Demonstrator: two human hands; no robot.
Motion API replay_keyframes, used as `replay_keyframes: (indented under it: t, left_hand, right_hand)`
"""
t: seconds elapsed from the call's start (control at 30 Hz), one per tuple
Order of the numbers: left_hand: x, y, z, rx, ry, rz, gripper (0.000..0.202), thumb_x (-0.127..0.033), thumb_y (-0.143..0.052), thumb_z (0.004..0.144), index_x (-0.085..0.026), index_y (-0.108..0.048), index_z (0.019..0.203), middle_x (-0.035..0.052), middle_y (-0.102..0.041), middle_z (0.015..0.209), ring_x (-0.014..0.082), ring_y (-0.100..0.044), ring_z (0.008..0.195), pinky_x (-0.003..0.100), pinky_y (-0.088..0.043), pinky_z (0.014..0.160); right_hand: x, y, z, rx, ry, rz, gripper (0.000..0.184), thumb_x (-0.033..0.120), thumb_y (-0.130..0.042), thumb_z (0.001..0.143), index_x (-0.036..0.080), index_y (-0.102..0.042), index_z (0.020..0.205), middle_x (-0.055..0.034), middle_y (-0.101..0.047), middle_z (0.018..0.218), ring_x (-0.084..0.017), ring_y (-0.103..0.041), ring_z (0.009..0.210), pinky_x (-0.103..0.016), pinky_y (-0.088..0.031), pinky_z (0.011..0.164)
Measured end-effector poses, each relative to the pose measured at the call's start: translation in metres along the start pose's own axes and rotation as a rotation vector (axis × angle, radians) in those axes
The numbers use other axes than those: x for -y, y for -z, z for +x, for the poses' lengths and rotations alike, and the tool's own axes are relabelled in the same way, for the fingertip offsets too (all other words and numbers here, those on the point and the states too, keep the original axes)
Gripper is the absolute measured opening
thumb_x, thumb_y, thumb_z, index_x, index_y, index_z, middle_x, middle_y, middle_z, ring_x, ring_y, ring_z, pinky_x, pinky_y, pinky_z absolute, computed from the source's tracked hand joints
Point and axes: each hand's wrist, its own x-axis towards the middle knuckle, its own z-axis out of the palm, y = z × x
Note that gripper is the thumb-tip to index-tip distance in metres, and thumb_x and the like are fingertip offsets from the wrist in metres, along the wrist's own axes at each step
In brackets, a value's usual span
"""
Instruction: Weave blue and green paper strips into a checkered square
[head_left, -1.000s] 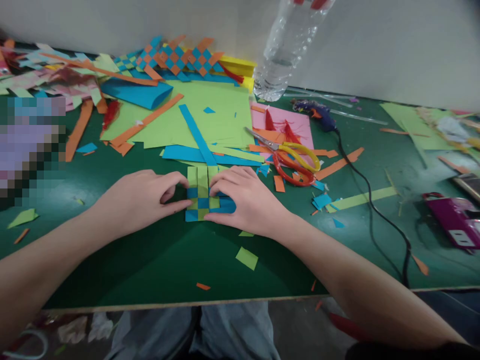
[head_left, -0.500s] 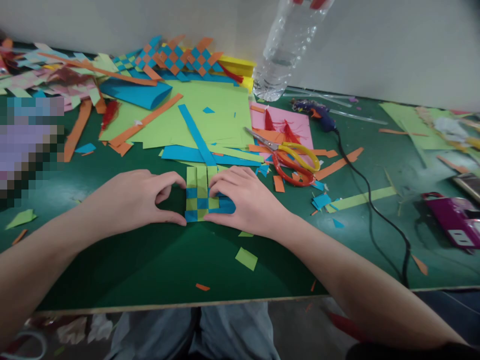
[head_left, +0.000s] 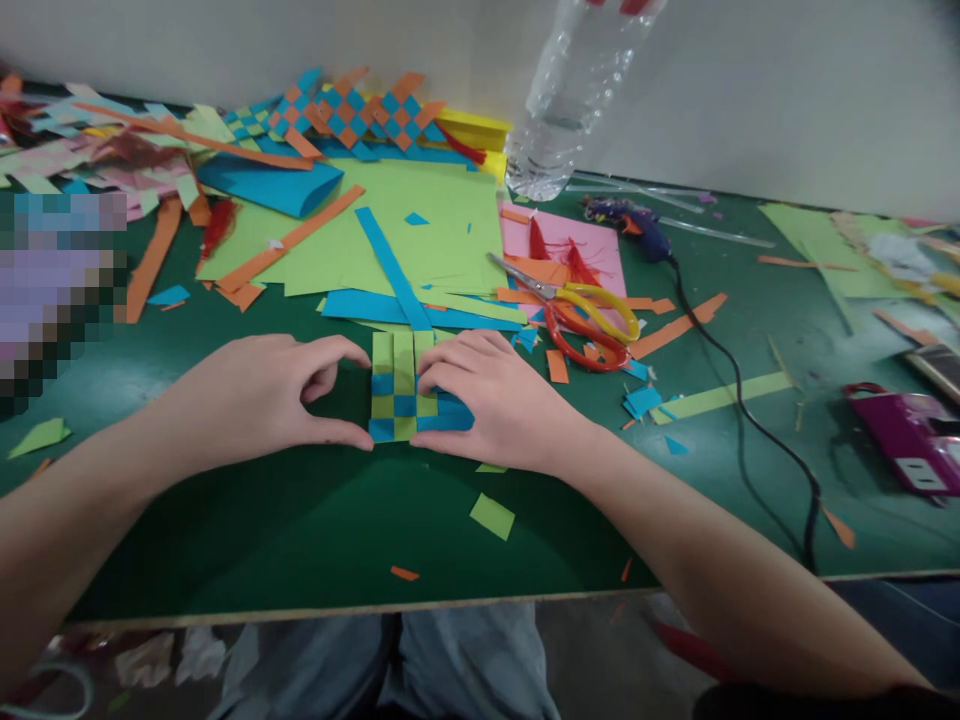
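Note:
A small checkered weave of blue and light green paper strips (head_left: 394, 402) lies flat near the front of the table. At its left edge is my left hand (head_left: 259, 395), curved like a C, with thumb and index fingertips touching the edge. My right hand (head_left: 506, 400) grips the weave's right part, fingers on top and thumb at the bottom edge. Blue strip ends show under the right palm. Upward from the weave, long green ends reach a loose blue strip (head_left: 394, 270) that slants away from me.
Scissors (head_left: 592, 310) with red and yellow handles lie right of centre, before a water bottle (head_left: 577, 100). A hot glue gun (head_left: 630, 222) trails a black cord (head_left: 739, 400). Green sheets (head_left: 435, 220), woven orange-blue pieces (head_left: 345, 115) and scraps cover the back. A purple case (head_left: 900, 440) sits far right.
Almost nothing differs. Both hands stay at the weave, and the left hand's fingers shift very slightly along its left edge.

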Motion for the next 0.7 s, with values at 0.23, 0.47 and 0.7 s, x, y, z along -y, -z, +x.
replay_keyframes:
  t: [0.23, 0.47, 0.7]
  left_hand:
    - [-0.007, -0.007, 0.005, -0.151, -0.290, 0.035, 0.050, -0.066, -0.044, 0.105, -0.024, -0.069, 0.114, 0.0073, -0.073, 0.108, 0.0276, -0.066, 0.103, 0.041, -0.049, 0.093]
    - [-0.009, -0.018, 0.005, -0.133, -0.464, 0.116, 0.035, -0.052, -0.043, 0.110, -0.027, -0.065, 0.122, 0.0088, -0.068, 0.130, 0.0285, -0.060, 0.125, 0.046, -0.046, 0.105]
    - [-0.009, -0.020, 0.006, -0.012, -0.447, 0.031, 0.038, -0.054, -0.049, 0.107, -0.029, -0.064, 0.132, 0.0086, -0.070, 0.135, 0.0294, -0.061, 0.130, 0.048, -0.045, 0.112]
  right_hand:
    - [-0.002, 0.010, 0.000, 0.076, -0.002, 0.056, 0.041, 0.050, -0.079, 0.088, 0.016, -0.069, 0.108, -0.0132, -0.072, 0.123, -0.030, -0.062, 0.116, -0.046, -0.042, 0.104]
    - [-0.012, 0.023, 0.002, 0.186, -0.011, 0.240, 0.028, 0.039, -0.071, 0.096, 0.019, -0.072, 0.114, -0.0116, -0.071, 0.131, -0.028, -0.062, 0.126, -0.049, -0.041, 0.114]
    - [-0.021, 0.030, 0.001, 0.245, 0.027, 0.274, 0.031, 0.031, -0.075, 0.094, 0.019, -0.071, 0.122, -0.0103, -0.070, 0.136, -0.026, -0.062, 0.130, -0.048, -0.045, 0.114]
